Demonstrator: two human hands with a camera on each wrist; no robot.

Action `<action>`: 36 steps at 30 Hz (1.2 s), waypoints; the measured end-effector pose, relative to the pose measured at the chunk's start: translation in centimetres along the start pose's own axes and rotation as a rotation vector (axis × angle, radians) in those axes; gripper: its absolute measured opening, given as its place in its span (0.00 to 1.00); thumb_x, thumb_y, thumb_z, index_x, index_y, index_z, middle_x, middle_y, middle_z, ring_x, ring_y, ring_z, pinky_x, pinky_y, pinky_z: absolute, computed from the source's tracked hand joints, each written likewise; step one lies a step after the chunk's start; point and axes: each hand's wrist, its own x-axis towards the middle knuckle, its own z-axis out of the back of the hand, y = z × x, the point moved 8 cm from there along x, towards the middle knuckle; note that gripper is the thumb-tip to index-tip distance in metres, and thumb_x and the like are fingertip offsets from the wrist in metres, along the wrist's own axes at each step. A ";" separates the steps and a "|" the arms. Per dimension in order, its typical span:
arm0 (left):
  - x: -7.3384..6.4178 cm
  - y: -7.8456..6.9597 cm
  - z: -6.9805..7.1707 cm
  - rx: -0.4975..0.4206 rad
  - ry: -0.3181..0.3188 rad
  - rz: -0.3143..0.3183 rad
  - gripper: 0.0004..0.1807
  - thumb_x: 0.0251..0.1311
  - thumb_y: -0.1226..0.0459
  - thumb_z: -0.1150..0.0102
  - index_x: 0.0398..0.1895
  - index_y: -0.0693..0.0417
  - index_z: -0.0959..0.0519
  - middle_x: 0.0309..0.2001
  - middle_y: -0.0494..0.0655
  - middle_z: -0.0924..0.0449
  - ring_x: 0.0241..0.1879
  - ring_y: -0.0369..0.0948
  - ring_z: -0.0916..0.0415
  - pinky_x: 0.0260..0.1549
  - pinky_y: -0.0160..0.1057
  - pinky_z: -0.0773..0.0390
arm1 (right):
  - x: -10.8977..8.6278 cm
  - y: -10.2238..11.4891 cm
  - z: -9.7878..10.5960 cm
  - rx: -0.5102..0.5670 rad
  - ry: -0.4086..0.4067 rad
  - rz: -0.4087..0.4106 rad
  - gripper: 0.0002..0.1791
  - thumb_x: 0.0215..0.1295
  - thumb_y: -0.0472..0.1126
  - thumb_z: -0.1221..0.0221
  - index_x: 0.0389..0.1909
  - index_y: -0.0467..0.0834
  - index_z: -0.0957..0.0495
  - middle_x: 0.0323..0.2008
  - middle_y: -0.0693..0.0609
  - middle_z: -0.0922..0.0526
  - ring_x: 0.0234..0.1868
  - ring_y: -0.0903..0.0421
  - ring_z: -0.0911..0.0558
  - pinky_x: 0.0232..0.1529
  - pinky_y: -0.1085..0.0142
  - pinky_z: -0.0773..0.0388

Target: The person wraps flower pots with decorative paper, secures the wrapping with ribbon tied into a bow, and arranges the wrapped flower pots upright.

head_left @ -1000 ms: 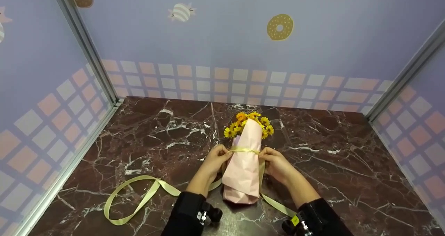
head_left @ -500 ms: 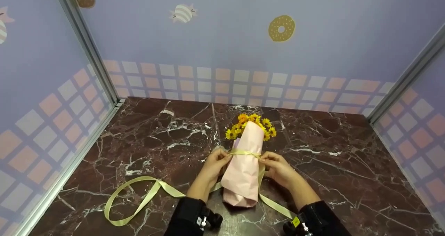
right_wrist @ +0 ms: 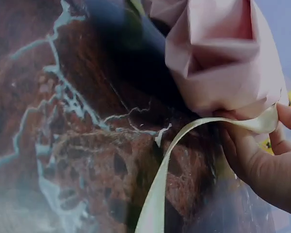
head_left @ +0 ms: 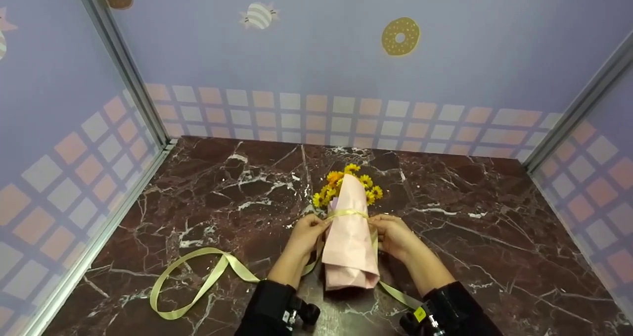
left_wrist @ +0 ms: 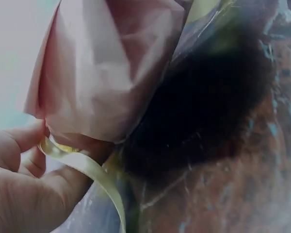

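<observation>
A bouquet of yellow and orange flowers (head_left: 373,192) wrapped in pale pink paper (head_left: 348,252) is held between both hands in the head view. A pale yellow ribbon (head_left: 348,212) crosses the front of the wrap below the blooms. On the left side my left hand (head_left: 304,237) pinches the ribbon between thumb and fingers, right at the paper. My right hand (head_left: 398,237) pinches it on the opposite side. The right wrist view shows the ribbon (right_wrist: 157,194) trailing down from the right fingers. In the left wrist view the ribbon (left_wrist: 104,182) hangs from the left fingers.
The ribbon's long left end (head_left: 170,313) lies in a loop on the dark red marbled tabletop (head_left: 222,177). Its other end (head_left: 398,296) runs toward the right sleeve (head_left: 460,311). Purple patterned panels (head_left: 316,54) enclose the table at the back and sides.
The bouquet's blooms have shifted to the left and its lower end to the right, so it leans the other way. Both hands keep their pinch on the ribbon.
</observation>
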 end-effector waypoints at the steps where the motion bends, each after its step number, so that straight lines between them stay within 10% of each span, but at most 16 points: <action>1: 0.0 -0.1 -0.1 0.003 -0.002 0.013 0.07 0.65 0.70 0.44 0.28 0.64 0.25 0.26 0.47 0.31 0.19 0.35 0.38 0.19 0.30 0.36 | 0.0 0.1 0.0 0.003 -0.007 -0.002 0.13 0.72 0.32 0.51 0.27 0.42 0.24 0.24 0.52 0.20 0.26 0.58 0.22 0.30 0.65 0.22; 17: 0.6 -1.0 0.4 0.163 0.058 -0.015 0.08 0.64 0.69 0.42 0.27 0.64 0.23 0.25 0.45 0.32 0.23 0.38 0.35 0.24 0.33 0.29 | -0.1 0.6 0.4 -0.096 -0.112 0.059 0.10 0.71 0.30 0.50 0.28 0.39 0.27 0.25 0.50 0.26 0.27 0.58 0.25 0.29 0.66 0.23; 27: 0.6 -2.5 1.4 0.550 0.206 -0.149 0.07 0.59 0.66 0.34 0.32 0.63 0.16 0.31 0.47 0.20 0.31 0.40 0.26 0.34 0.40 0.23 | -0.7 4.8 0.8 -0.681 -0.174 0.287 0.05 0.62 0.30 0.39 0.29 0.33 0.19 0.26 0.50 0.18 0.27 0.59 0.25 0.27 0.67 0.28; 32: -0.1 -2.5 1.5 0.518 0.321 -0.075 0.08 0.57 0.68 0.35 0.32 0.68 0.15 0.22 0.43 0.23 0.22 0.36 0.32 0.23 0.32 0.30 | -1.2 6.1 0.4 -0.832 -0.167 0.324 0.03 0.61 0.32 0.36 0.31 0.34 0.18 0.24 0.51 0.19 0.23 0.54 0.25 0.22 0.68 0.30; 36: -0.6 -2.5 1.8 0.279 0.337 0.078 0.10 0.59 0.69 0.37 0.36 0.72 0.17 0.18 0.43 0.26 0.16 0.34 0.32 0.21 0.31 0.30 | -1.5 7.1 0.4 -0.837 -0.150 0.325 0.03 0.62 0.31 0.37 0.33 0.33 0.20 0.24 0.48 0.18 0.22 0.49 0.21 0.22 0.62 0.23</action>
